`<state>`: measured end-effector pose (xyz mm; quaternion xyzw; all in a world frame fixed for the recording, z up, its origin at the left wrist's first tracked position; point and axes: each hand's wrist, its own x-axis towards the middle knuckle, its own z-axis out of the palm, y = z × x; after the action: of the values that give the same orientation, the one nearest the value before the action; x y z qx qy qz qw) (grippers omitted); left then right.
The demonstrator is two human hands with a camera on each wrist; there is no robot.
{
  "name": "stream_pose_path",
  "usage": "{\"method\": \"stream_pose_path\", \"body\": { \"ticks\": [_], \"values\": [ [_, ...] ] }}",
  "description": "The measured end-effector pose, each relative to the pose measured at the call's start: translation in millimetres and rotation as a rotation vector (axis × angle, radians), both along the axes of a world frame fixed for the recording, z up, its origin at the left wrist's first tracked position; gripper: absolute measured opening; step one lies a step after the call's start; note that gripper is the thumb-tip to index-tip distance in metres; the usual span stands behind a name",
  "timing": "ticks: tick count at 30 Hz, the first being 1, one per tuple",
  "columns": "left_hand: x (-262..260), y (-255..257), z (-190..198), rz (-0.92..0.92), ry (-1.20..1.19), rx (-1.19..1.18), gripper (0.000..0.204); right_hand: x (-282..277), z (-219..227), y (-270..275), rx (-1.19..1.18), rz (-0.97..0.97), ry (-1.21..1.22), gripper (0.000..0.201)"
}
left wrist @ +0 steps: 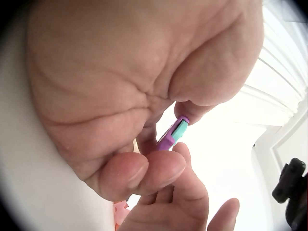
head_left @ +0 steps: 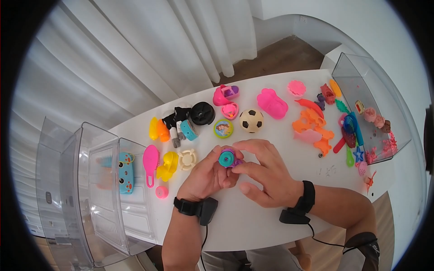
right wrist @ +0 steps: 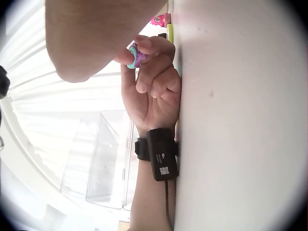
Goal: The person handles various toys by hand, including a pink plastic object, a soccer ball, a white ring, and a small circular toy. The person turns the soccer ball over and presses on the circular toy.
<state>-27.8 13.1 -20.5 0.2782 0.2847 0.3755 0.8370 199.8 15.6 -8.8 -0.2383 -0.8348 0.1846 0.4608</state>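
Observation:
Over the middle of the white table, my left hand (head_left: pixel 210 176) holds a small round toy (head_left: pixel 227 158), palm up, between thumb and fingers. This toy has a teal disc on a purple body, seen edge-on in the left wrist view, where its purple side (left wrist: pixel 166 142) lies between thumb and curled fingers. My right hand (head_left: pixel 273 174) reaches in from the right, with fingertips at the toy's purple edge and its thumb held apart. In the right wrist view, a right-hand finger partly covers the toy (right wrist: pixel 140 58).
Beyond the hands are a soccer ball (head_left: pixel 251 120), a round green-rimmed lid (head_left: pixel 223 128) and pink toys. To the left lie a pink hairbrush (head_left: pixel 151 162), a yellow duck (head_left: pixel 167 166) and clear bins (head_left: pixel 101 180). A clear box (head_left: pixel 357 81) and several colourful toys stand right.

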Motion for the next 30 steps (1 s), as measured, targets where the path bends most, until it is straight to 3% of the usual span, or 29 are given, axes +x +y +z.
{"method": "stream_pose_path", "body": {
  "ticks": [3, 5, 8, 12, 15, 21, 24, 26, 30],
  "values": [
    [0.8, -0.2, -0.5, -0.009, -0.020, 0.003, 0.053, -0.8, 5.4, -2.3, -0.033, 0.051, 0.016, 0.034],
    [1.3, -0.6, 0.6, 0.003, -0.017, 0.015, 0.053, -3.7, 7.7, -5.8, -0.117, -0.017, 0.078, 0.032],
    [1.4, -0.3, 3.6, 0.005, 0.002, -0.012, 0.054, -0.8, -0.5, -0.2, -0.013, -0.005, 0.009, 0.031],
    [1.6, -0.6, 3.1, 0.010, 0.010, -0.016, 0.054, -0.8, 6.1, -2.0, -0.037, 0.047, 0.025, 0.028],
    [2.4, -1.5, 2.9, 0.020, 0.008, -0.014, 0.054, -3.7, 7.4, -4.3, -0.080, -0.042, 0.061, 0.026],
    [2.1, -1.4, 4.1, 0.013, 0.028, -0.025, 0.054, -1.8, 6.5, -2.6, -0.056, 0.035, 0.014, 0.026],
    [2.8, -1.7, 6.1, 0.014, 0.037, -0.013, 0.054, -3.5, 5.8, -3.5, -0.084, -0.067, 0.059, 0.026],
    [2.6, -1.3, 6.4, 0.008, 0.047, -0.009, 0.054, 0.2, -0.9, 1.2, 0.018, -0.016, 0.008, 0.026],
    [3.2, -1.8, 6.5, 0.022, 0.040, -0.025, 0.055, -1.9, 5.5, -1.7, -0.027, 0.001, 0.014, 0.024]
  ]
}}
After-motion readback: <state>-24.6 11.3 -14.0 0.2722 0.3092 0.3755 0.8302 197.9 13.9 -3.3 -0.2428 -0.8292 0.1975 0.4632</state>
